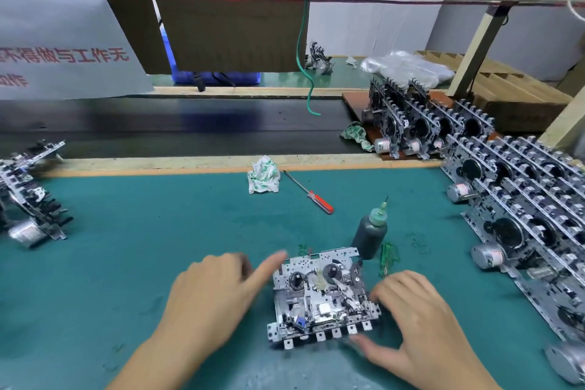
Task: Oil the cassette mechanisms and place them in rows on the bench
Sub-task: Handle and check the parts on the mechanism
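Silver stamped-metal cassette mechanism point(321, 296) lies flat on the green table mat point(126, 247), between your hands. Left hand point(215, 291) is spread, forefinger reaching its top-left corner; right hand point(421, 310) has loose, blurred fingers at its right edge, grip not closed. Risk: your right hand could tip the dark oil bottle point(370, 234) just behind.

Even overhead light, soft shadows. Motion blur on left hand point(215, 298) fingertips and right hand point(421, 323) thumb. Wide-angle warp at 3 and 9 o'clock edges.
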Demonstrator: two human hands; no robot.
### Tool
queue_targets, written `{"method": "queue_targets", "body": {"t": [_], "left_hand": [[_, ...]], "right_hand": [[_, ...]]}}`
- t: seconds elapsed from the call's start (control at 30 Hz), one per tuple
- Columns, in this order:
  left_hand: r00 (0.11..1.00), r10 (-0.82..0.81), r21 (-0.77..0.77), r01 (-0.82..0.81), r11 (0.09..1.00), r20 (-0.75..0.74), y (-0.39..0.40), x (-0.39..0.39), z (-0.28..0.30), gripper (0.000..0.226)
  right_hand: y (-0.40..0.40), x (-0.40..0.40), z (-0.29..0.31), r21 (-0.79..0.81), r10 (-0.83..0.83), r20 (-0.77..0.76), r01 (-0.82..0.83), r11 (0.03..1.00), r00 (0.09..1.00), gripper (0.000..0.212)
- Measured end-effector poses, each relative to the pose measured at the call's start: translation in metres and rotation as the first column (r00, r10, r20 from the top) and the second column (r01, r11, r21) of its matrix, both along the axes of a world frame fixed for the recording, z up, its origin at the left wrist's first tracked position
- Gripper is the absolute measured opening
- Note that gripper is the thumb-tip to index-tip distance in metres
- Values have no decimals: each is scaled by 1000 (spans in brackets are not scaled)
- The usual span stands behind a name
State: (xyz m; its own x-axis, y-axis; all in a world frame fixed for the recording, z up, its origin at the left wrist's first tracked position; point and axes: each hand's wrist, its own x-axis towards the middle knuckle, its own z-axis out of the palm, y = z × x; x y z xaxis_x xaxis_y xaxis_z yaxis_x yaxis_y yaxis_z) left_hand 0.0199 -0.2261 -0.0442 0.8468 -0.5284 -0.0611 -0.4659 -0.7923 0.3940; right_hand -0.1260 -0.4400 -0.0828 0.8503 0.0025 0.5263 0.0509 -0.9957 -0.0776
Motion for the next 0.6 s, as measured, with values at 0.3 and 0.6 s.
{"method": "queue_targets", "body": {"t": [0.3,0.6], "left_hand": [[973,-170,130,150,980,159,4,-40,-31,82],[907,-117,-191,209,959,405,3,-41,-38,61]], "right_hand": [[5,1,-1,-70,-23,10,23,997,1000,44],[5,1,-6,45,-8,4,8,999,1000,45]]}}
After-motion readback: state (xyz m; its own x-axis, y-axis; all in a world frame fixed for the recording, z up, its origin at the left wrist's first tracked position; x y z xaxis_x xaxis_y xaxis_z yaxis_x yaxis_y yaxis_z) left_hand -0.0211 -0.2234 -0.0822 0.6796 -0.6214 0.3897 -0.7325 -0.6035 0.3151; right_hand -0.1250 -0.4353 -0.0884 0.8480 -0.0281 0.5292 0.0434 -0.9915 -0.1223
